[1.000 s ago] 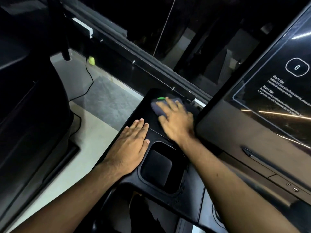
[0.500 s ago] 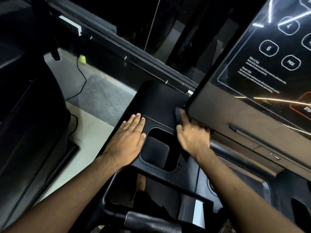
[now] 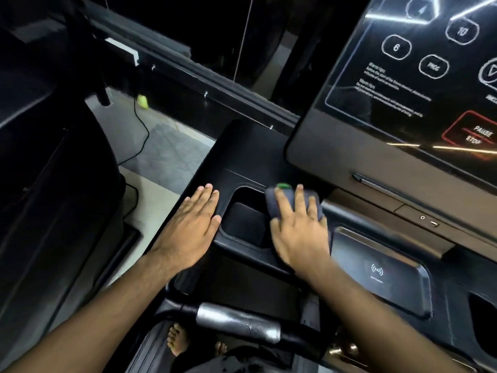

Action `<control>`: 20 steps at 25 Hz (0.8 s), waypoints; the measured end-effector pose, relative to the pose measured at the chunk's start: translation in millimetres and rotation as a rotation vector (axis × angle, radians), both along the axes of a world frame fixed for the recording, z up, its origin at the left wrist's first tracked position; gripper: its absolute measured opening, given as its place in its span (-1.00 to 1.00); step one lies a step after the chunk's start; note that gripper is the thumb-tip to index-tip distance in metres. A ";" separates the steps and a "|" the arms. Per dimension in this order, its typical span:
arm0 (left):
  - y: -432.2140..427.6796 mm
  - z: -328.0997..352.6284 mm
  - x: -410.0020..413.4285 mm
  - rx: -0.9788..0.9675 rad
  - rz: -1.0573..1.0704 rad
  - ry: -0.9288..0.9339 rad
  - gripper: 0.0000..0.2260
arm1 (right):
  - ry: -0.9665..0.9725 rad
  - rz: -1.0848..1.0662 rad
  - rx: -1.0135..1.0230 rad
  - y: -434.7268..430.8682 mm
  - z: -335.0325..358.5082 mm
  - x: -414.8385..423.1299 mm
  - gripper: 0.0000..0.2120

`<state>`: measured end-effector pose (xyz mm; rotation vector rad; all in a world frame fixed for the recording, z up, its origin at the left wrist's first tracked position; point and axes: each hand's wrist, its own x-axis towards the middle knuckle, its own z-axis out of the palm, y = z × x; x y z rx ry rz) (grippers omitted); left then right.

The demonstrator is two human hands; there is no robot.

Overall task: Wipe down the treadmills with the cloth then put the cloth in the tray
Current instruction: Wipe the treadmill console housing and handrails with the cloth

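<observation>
Seen from the head camera, the left hand (image 3: 192,224) lies palm down on the black treadmill console (image 3: 247,152), fingers straight and close together, holding nothing. It sits just left of a square recess (image 3: 244,222) moulded into the console, with the thumb at the recess's rim. The right hand (image 3: 298,232) is spread flat on the dark grey cloth (image 3: 270,203), pressing it against the console at the right edge of the recess. Its fingers are extended over the fabric rather than curled around it. A small green tag (image 3: 283,186) shows at the cloth's far edge. Right of the cloth lies a tray-like pad with a wireless symbol (image 3: 376,273), and above it rises the glossy control panel (image 3: 403,90). Below the arms runs a handlebar with a silver grip (image 3: 236,321), and a bare foot (image 3: 176,340) stands beneath it.
</observation>
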<state>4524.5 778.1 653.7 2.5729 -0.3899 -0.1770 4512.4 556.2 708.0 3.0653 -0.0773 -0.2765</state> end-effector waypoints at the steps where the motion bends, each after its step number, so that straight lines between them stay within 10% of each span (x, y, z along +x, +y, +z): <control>1: -0.1 -0.2 -1.7 -0.004 0.008 0.002 -0.41 | -0.004 -0.105 0.023 -1.9 4.2 6.8 -0.34; 10: -0.4 5.7 -28.7 -0.034 0.081 0.040 -0.50 | 0.079 -0.226 0.037 8.3 6.3 -20.4 -0.33; 20: 15.7 7.5 -64.7 -0.052 0.115 0.054 -0.51 | 0.134 0.162 -0.044 30.9 2.4 -78.8 -0.27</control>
